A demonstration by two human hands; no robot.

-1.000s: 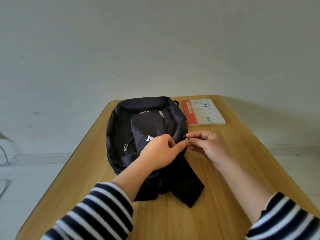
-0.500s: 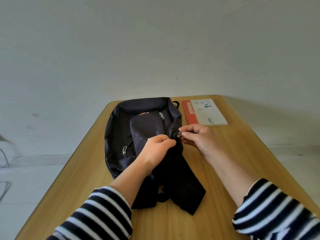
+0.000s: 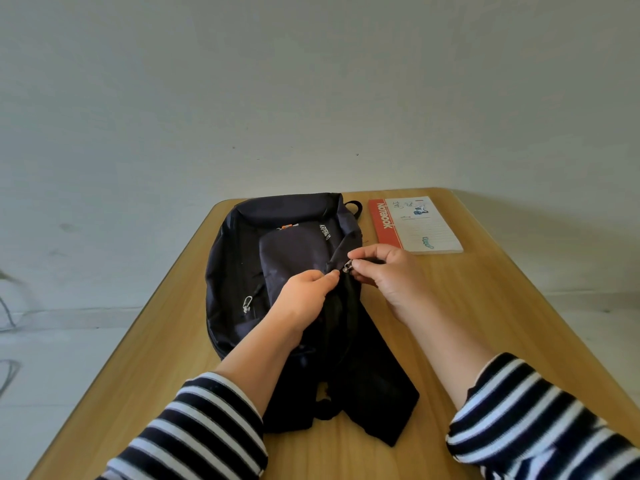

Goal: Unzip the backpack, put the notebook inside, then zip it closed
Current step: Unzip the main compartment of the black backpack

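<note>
A dark navy backpack (image 3: pixel 277 258) lies flat on the wooden table (image 3: pixel 485 323), its straps trailing toward me. My left hand (image 3: pixel 304 299) pinches the backpack fabric beside the zipper on its right side. My right hand (image 3: pixel 384 275) pinches the small silver zipper pull (image 3: pixel 347 267), fingertips almost touching the left thumb. The notebook (image 3: pixel 419 225), white cover with a red spine strip, lies closed on the table to the right of the backpack's top, apart from both hands.
A plain pale wall stands right behind the table's far edge. A second silver zipper pull (image 3: pixel 247 304) hangs on the backpack's left side. Thin cables (image 3: pixel 7 306) show on the floor at far left. Bare tabletop lies right of my right arm.
Both hands have moved away from me along the backpack's right side, with the right hand carrying the zipper pull that way. The notebook has stayed where it was.
</note>
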